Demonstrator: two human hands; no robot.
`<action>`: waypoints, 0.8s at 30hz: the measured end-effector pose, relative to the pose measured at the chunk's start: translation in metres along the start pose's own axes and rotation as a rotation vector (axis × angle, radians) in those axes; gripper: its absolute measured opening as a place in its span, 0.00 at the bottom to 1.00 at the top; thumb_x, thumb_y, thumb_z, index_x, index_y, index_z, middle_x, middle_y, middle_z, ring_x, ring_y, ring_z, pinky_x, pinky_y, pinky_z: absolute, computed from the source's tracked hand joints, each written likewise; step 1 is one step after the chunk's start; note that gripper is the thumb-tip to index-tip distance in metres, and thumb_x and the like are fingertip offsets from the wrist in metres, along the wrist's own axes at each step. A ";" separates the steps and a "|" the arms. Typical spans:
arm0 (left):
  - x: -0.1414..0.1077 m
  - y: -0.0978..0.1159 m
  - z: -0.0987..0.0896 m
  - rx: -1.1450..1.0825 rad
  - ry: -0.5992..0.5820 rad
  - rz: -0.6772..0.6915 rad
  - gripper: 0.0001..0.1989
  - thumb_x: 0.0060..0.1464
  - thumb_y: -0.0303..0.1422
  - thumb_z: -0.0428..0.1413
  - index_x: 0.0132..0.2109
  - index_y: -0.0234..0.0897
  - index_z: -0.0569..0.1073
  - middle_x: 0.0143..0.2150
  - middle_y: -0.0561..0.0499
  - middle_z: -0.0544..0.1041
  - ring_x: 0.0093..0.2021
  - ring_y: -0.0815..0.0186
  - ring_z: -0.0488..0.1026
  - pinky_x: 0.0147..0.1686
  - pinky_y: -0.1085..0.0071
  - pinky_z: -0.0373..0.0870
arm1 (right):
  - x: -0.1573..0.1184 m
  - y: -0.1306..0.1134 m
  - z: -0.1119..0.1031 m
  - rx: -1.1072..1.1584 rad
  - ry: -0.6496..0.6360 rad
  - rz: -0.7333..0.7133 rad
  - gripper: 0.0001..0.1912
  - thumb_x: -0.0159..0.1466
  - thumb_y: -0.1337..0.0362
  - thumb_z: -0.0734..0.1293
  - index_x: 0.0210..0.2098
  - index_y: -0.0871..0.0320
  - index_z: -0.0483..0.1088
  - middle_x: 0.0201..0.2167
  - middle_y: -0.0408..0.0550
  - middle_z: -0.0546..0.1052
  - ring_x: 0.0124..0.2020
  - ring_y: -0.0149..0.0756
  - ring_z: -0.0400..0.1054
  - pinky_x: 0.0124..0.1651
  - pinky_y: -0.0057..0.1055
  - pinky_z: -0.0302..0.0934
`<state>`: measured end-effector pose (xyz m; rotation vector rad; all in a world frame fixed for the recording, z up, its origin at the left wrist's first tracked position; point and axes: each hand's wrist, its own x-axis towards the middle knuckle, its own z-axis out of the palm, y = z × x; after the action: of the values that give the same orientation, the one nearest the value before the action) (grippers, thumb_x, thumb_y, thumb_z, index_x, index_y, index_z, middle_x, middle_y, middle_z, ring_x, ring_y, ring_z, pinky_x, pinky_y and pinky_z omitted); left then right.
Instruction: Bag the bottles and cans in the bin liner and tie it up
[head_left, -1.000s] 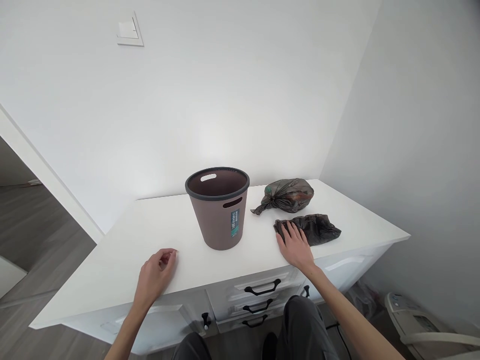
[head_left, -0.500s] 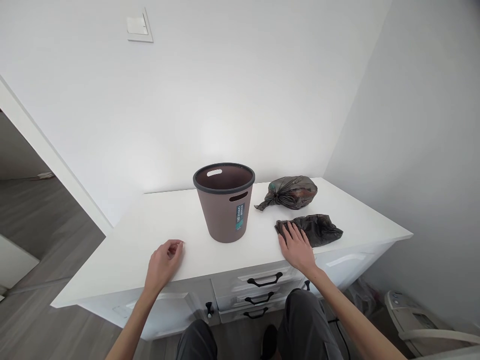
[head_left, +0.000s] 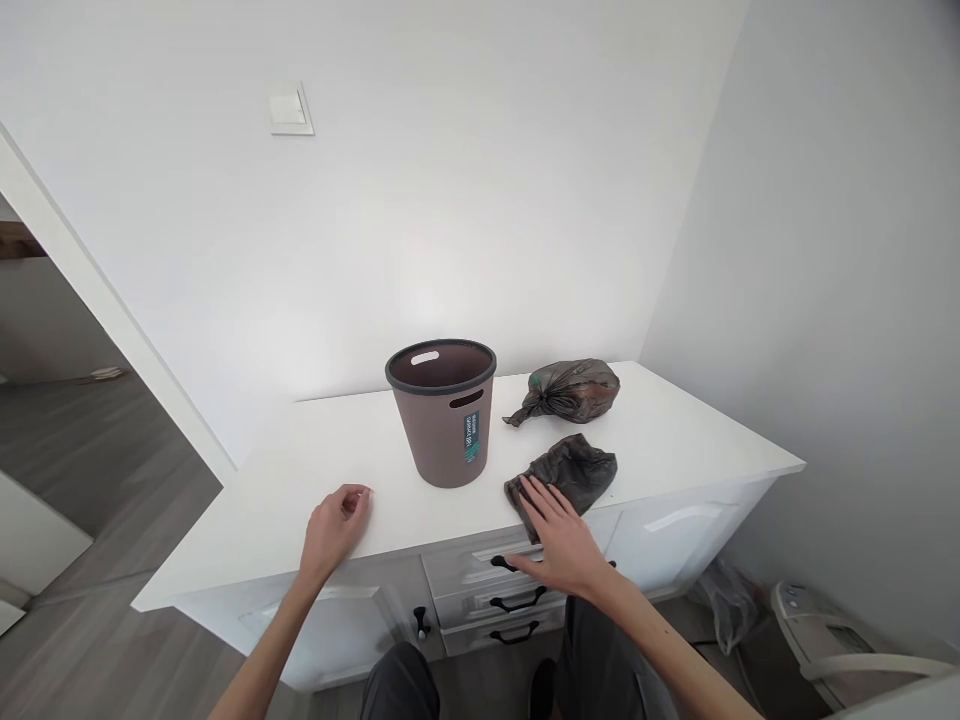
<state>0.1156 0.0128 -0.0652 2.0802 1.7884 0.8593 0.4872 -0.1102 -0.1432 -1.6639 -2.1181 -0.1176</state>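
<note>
My right hand lies with its fingers spread on a flattened black plastic bag, which reaches over the counter's front edge. My left hand rests on the white counter, its fingers curled with the tips together; whether anything is between them is too small to tell. Between and behind the hands stands an upright brown bin with a dark rim, side handle holes and a label. To the bin's right lies a knotted, filled black bag.
Drawers with black handles are under the counter's front edge. A wall switch is at the upper left. On the floor at the right are a clear plastic bag and a grey-white appliance.
My right hand has moved left and towards me, dragging the flattened bag along to the counter's front edge. My left hand keeps its curled pose. The camera view has shifted slightly.
</note>
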 end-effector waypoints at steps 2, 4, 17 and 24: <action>-0.005 0.002 -0.001 -0.015 -0.020 0.005 0.21 0.61 0.51 0.50 0.44 0.41 0.78 0.37 0.49 0.82 0.37 0.58 0.77 0.38 0.66 0.71 | -0.006 -0.004 -0.010 0.065 -0.051 -0.090 0.36 0.69 0.59 0.64 0.74 0.58 0.55 0.76 0.54 0.52 0.77 0.51 0.45 0.75 0.52 0.44; -0.016 0.008 -0.001 -0.065 -0.059 0.025 0.22 0.61 0.52 0.50 0.44 0.41 0.77 0.38 0.49 0.81 0.36 0.58 0.76 0.39 0.65 0.71 | -0.011 -0.012 -0.027 0.210 -0.108 -0.102 0.33 0.69 0.69 0.58 0.73 0.55 0.57 0.74 0.54 0.59 0.74 0.49 0.52 0.73 0.52 0.49; -0.140 0.156 -0.047 -0.600 -0.529 0.320 0.24 0.68 0.51 0.50 0.62 0.44 0.73 0.57 0.43 0.78 0.58 0.55 0.73 0.56 0.62 0.71 | -0.004 -0.117 -0.157 1.756 0.055 0.330 0.24 0.63 0.48 0.74 0.55 0.50 0.77 0.51 0.47 0.81 0.53 0.43 0.74 0.59 0.38 0.66; -0.166 0.164 -0.089 -0.578 -0.534 0.294 0.25 0.66 0.53 0.50 0.60 0.44 0.75 0.55 0.46 0.80 0.53 0.55 0.76 0.53 0.62 0.73 | 0.001 -0.130 -0.159 1.761 0.115 0.428 0.28 0.60 0.45 0.75 0.55 0.50 0.76 0.48 0.47 0.83 0.48 0.45 0.77 0.53 0.39 0.69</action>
<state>0.1851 -0.1964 0.0527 1.9425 0.8514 0.6870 0.4102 -0.1974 0.0262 -0.7792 -0.8690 1.3000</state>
